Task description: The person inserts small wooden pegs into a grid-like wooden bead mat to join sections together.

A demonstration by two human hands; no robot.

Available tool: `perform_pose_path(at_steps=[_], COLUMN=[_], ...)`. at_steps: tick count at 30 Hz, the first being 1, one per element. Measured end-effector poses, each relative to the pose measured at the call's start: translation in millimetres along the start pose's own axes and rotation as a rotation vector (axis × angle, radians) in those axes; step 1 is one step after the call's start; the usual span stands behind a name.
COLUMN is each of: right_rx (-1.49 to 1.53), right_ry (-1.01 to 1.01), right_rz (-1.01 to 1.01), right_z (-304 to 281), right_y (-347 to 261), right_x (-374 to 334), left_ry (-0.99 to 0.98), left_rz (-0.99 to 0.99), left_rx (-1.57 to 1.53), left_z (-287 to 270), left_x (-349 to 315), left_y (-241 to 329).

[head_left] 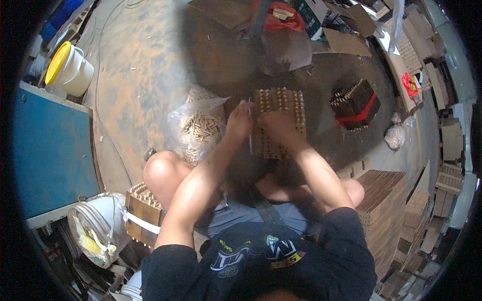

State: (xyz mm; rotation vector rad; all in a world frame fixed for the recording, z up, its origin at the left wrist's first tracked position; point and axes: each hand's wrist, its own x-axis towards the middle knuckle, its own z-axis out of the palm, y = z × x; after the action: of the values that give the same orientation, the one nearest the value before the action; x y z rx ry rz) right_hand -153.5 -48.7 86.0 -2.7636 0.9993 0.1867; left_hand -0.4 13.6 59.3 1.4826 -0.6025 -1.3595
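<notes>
A block of stacked brown wooden boards [296,131] lies before me, with rows of pale wooden dowels standing in its far part and open holes in its near part. Beside its left edge is my left hand [240,120], fingers curled, thumb side up; what they hold, if anything, is hidden. A thin white strip [250,131] runs along that same edge. Over the middle of the block my right hand [277,124] is closed with its fingers bent down to the holes, and it hides whatever is in them. Left of the block, a clear plastic bag [175,120] lies open, full of loose dowels [202,127].
Another doweled block with a red strap [357,108] sits at the right. A block with a white strap [142,213] stands by my left knee, next to a white bucket [95,228]. Stacked boards [379,200] rise at my right. A yellow-lidded bucket [75,72] stands far left.
</notes>
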Motion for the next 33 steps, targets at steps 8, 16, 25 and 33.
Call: perform_pose_path(at_steps=[8, 16, 25, 33], right_rx=[0.642, 1.101, 1.260, 0.654], right_ry=[0.055, 0.237, 0.149, 0.272], right_rz=[0.134, 0.302, 0.411, 0.528], right_z=[-14, 77, 33, 18], right_y=[-3, 7, 15, 52], right_x=[-21, -97, -113, -63], left_ry=[-0.090, -0.561, -0.326, -0.124], left_rz=[-0.177, 0.273, 0.472, -0.263], left_rx=[-0.144, 0.234, 0.461, -0.564], left_z=[1, 43, 75, 56], left_x=[4, -31, -45, -51], left_y=[-23, -69, -86, -77])
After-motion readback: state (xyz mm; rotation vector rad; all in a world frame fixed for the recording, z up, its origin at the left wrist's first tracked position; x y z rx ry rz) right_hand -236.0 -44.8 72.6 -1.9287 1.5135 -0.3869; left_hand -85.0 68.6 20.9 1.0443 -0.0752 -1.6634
